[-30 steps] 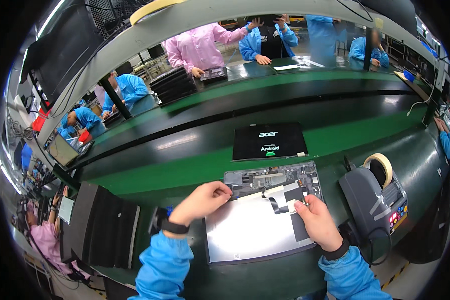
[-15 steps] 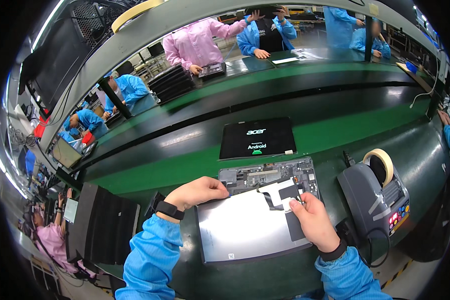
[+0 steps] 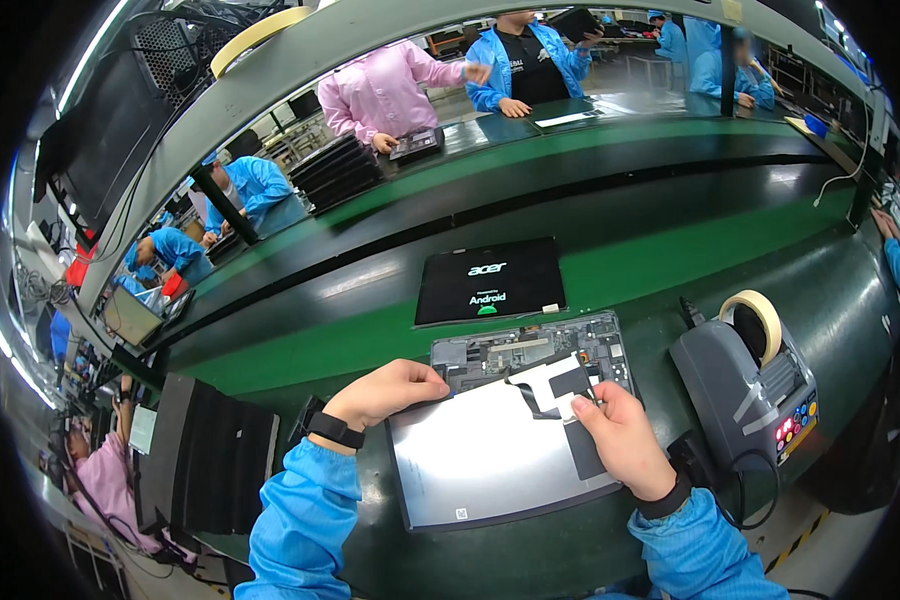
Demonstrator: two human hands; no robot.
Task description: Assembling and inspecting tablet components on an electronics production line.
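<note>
A silver-backed display panel point(image 3: 490, 460) lies tilted in front of me, with a black ribbon cable point(image 3: 536, 402) and white tape near its upper right. My left hand point(image 3: 385, 398) is closed, thumb and fingers pinching at the panel's upper left edge. At the upper right, my right hand point(image 3: 628, 440) grips the panel, its thumb over the white tape; the fingers underneath are hidden. Just beyond lies an opened tablet body point(image 3: 460, 352) with bare circuitry, partly covered by the panel. Behind that, a separate black screen point(image 3: 490, 285) is lit with a logo.
A grey tape dispenser point(image 3: 715, 385) with a cream roll stands at the right. Black trays point(image 3: 215, 450) are stacked at the left. A green strip point(image 3: 310, 350) runs along the dark bench. Co-workers in pink and blue coats stand across the bench under a metal frame point(image 3: 270, 70).
My view has shifted slightly, and the bench items sit a little further left. Both hands keep their hold on the panel. Across the bench, the pink-sleeved arm has lowered from a dark object.
</note>
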